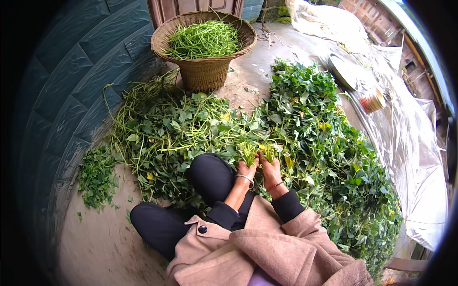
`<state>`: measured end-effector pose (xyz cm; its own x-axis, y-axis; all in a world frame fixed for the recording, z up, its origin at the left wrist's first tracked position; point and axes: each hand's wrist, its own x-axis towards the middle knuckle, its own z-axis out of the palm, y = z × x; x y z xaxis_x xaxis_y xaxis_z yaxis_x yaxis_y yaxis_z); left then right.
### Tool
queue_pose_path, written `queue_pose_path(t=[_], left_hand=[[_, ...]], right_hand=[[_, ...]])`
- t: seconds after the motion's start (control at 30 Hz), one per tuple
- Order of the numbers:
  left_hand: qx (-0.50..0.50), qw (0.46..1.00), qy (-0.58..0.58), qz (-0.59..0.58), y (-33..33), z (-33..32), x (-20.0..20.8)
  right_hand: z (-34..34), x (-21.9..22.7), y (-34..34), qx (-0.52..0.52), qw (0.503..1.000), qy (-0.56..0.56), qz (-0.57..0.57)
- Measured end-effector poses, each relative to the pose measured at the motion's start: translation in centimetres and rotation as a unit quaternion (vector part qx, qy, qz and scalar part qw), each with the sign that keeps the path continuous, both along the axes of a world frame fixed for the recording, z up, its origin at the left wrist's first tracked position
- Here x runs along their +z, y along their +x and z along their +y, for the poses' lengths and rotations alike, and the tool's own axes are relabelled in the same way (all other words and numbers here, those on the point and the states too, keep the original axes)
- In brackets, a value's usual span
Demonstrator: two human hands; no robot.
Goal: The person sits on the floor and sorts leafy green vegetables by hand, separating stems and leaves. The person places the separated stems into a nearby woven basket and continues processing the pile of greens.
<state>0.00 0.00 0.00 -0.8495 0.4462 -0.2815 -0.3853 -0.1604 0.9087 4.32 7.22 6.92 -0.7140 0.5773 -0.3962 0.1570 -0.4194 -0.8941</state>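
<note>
My left hand [246, 169] is closed round a small bunch of light green leaf stems [247, 151] whose ends stick up past the fingers. Right beside it, my right hand [271, 171] is closed on a second tuft of green stems [270, 151]. Both hands nearly touch, just beyond my bent knee. Around and beyond them spreads a heap of leafy green vines [186, 119] on the ground. The lower ends of what I hold are hidden in my fingers.
A flared wicker basket [204, 74] filled with cut green stems [205, 39] stands beyond the heap, before a wooden door. More leafy vines [343, 176] lie to the right. Past them are plastic sheeting [410, 152], a round metal basin [342, 71] and a tipped tub [372, 101]. A blue tiled wall [90, 71] runs along the left.
</note>
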Motion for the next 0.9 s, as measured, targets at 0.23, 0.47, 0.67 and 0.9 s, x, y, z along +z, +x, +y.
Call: queue_pose_path(t=[0.23,0.47,0.67,0.9], left_hand=[[-0.012,0.994,-0.109,0.026,0.1,-0.8,0.2],[-0.075,0.990,-0.118,0.022,0.6,-0.1,-0.9],[-0.067,0.997,0.032,-0.019,0.5,0.5,-1.1],[-0.088,0.954,0.159,-0.239,0.4,-0.9,3.8]], right_hand=[[-0.9,-1.4,0.0,-0.011,1.000,-0.009,0.005],[0.0,-1.7,0.2,0.017,0.992,0.112,-0.050],[1.7,-2.0,-0.9,0.094,0.890,0.436,-0.096],[2.2,-0.3,-1.7,0.178,0.923,0.334,-0.067]])
